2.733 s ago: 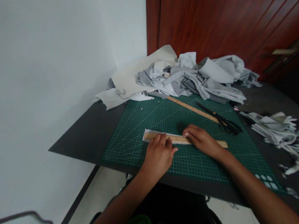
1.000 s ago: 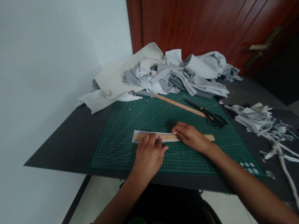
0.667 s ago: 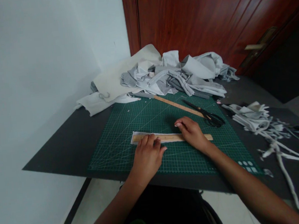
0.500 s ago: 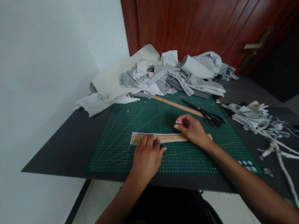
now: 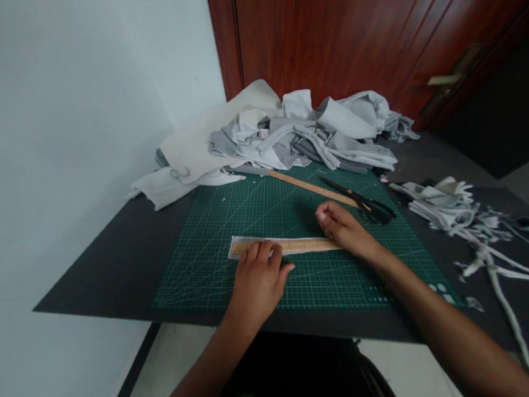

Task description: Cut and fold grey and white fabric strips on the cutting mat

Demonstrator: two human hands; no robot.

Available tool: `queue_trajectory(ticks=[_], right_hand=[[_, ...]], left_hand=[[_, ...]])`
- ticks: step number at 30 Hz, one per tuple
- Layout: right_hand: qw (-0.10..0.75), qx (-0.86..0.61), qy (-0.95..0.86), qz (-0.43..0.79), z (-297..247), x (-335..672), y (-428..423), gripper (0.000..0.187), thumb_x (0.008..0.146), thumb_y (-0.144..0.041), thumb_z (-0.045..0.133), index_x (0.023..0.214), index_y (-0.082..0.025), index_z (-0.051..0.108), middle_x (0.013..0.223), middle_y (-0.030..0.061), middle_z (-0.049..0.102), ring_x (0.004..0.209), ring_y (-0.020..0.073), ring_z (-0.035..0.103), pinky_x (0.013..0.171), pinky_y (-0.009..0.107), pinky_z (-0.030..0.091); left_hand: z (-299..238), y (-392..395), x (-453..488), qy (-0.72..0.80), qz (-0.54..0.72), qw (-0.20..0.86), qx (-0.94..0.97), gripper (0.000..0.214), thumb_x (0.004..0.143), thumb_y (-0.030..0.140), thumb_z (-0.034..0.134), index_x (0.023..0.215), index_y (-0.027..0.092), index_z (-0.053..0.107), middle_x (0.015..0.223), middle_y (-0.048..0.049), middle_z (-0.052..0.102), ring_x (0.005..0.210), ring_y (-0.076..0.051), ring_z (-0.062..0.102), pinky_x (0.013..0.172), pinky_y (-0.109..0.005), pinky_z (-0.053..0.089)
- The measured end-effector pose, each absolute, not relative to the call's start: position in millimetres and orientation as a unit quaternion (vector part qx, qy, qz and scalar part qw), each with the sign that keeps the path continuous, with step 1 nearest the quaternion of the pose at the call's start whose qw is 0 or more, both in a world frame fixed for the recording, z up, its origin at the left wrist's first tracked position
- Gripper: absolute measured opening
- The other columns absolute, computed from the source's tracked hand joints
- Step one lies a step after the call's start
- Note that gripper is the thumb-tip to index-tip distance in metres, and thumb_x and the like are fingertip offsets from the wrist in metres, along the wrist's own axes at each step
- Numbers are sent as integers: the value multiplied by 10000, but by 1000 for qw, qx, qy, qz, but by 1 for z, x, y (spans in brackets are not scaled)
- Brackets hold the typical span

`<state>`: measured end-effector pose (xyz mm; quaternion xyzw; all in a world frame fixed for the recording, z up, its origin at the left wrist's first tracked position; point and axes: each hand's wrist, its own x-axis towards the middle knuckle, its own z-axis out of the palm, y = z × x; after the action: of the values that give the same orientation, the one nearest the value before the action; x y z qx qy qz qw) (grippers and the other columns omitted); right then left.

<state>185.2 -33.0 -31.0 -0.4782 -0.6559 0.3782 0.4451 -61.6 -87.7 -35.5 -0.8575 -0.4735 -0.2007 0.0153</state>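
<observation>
A wooden ruler (image 5: 296,244) lies across a strip of white fabric (image 5: 231,241) on the green cutting mat (image 5: 197,272). Flat on the ruler's left part, the fingers of my left hand (image 5: 259,276) press down, thumb spread to the right. My right hand (image 5: 343,227) is over the ruler's right part, its fingers curled together. Whatever those fingers may hold is hidden. Black-handled scissors (image 5: 371,206) rest just beyond my right hand, their blades crossing a second, longer wooden ruler (image 5: 307,185).
Crumpled white and grey fabric (image 5: 296,134) is heaped along the table's back, against a wall and a wooden door (image 5: 347,30). Fabric scraps and strips (image 5: 445,204) lie at the right. The dark table's front edge (image 5: 94,316) runs close to my body.
My right hand has moved slightly right and its fingers have curled in more tightly. My left hand stays on the ruler. The view has shifted a little.
</observation>
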Motion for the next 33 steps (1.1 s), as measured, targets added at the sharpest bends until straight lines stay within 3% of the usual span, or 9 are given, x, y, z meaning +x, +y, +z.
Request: queue_trajectory(ticks=[3,9,15,33], right_hand=[[326,-487,-756,292,-21,191,-40,281,1009,-412,513,832,-214,607,785,15,583,736,179,556,668,303,419],[194,-513,-792,268,-9,193,-52,58,909,-248,638,875,-211,667,746,-17,590,647,145,529,598,268,358],[168,-525,-793,260,-7,192,-54,88,917,-233,627,954,-226,707,771,-6,639,660,151,556,605,267,349],[160,-524,-792,269,-12,193,-53,72,916,-223,625,921,-219,696,780,5,656,660,164,561,625,275,360]], left_hand=[[-34,-88,-61,-476,-200,10,-856,273,948,356,655,1153,174,655,1199,-115,651,1127,-319,580,965,-503,516],[-33,-88,-61,-472,-198,11,-859,220,953,363,647,1019,159,698,1142,-124,650,1103,-315,595,958,-506,524],[-35,-88,-62,-468,-199,21,-861,225,958,358,642,1016,151,707,1174,-136,652,1111,-314,602,954,-511,536],[-35,-88,-62,-460,-205,14,-864,224,980,336,606,949,145,717,1146,-129,659,1108,-296,611,974,-496,543]])
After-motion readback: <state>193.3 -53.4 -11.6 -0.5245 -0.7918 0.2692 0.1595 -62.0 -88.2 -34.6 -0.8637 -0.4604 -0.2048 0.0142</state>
